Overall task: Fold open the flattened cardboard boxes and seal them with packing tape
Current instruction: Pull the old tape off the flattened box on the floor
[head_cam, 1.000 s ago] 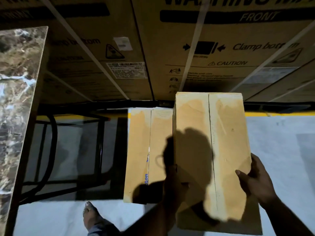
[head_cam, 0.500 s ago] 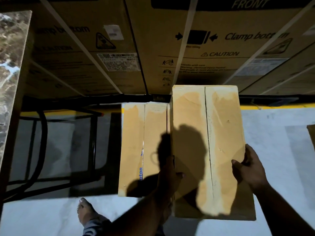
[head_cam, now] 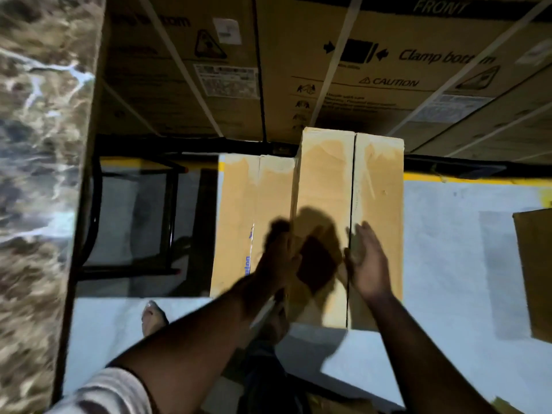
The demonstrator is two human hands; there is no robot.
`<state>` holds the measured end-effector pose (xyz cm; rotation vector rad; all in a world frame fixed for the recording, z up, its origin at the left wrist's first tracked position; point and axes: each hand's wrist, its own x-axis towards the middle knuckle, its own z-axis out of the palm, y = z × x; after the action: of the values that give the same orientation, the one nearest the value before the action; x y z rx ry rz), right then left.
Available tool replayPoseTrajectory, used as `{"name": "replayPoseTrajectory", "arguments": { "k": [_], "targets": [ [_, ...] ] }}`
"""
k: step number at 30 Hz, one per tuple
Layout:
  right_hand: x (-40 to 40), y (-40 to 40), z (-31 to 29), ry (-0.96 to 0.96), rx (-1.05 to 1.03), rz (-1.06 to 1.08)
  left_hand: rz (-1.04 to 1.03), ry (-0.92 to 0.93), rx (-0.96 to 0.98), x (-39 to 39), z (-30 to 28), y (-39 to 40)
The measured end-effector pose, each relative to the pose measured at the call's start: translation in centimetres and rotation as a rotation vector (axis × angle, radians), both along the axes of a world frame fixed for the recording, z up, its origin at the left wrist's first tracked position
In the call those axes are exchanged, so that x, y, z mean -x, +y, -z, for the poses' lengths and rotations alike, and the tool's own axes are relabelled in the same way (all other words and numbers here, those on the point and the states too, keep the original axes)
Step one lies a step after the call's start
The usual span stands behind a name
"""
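While your hands hover over it, the taller box [head_cam: 349,186] stands on the pale floor [head_cam: 442,234] straight ahead of you, its top flaps shut along a dark centre seam. Your right hand [head_cam: 366,261] is above the near half of that top, just right of the seam, palm turned inward, fingers straight and relaxed, holding nothing; whether it touches the cardboard cannot be told. Your left hand [head_cam: 279,258] is at the box's left edge, blurred, fingers extended and gripping nothing that can be made out. Beyond your left hand's knuckles, touching the taller box's left side, sits a lower box [head_cam: 245,222], also closed, with a strip of blue lettering near its seam. Past both boxes, beyond your fingertips, big printed cartons [head_cam: 343,70] form a wall. Farther left of your left hand is a black metal frame [head_cam: 167,219], then a marbled slab [head_cam: 35,174]. Well right of your right hand, another cardboard piece [head_cam: 534,270] enters at the edge. Below your left forearm, a bare foot [head_cam: 152,315] rests on the floor.
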<state>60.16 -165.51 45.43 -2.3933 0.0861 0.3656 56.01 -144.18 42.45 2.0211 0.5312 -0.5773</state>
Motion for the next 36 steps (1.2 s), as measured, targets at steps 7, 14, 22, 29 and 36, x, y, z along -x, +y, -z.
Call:
{"name": "replayPoseTrajectory", "arguments": {
  "k": [7,14,22,29,36],
  "targets": [
    [6.1,12.9,-15.7,-0.146,-0.316,0.001,-0.012,-0.192,0.115,5.2,-16.3,7.8],
    [14.0,26.8,-32.3,-0.24,-0.621,0.124,-0.063,-0.38,0.455,14.1,-31.2,19.0],
    [27.9,51.2,-36.8,-0.063,-0.719,-0.037,-0.39,-0.442,0.39,31.3,-38.5,46.2],
    [33.2,69.2,-37.7,0.106,-0.725,-0.284,-0.547,-0.439,0.213,38.6,-39.3,65.0],
    [33.9,85.0,-34.6,0.374,-0.794,-0.175,-0.554,-0.414,0.061,40.9,-38.0,81.4]
  ]
}}
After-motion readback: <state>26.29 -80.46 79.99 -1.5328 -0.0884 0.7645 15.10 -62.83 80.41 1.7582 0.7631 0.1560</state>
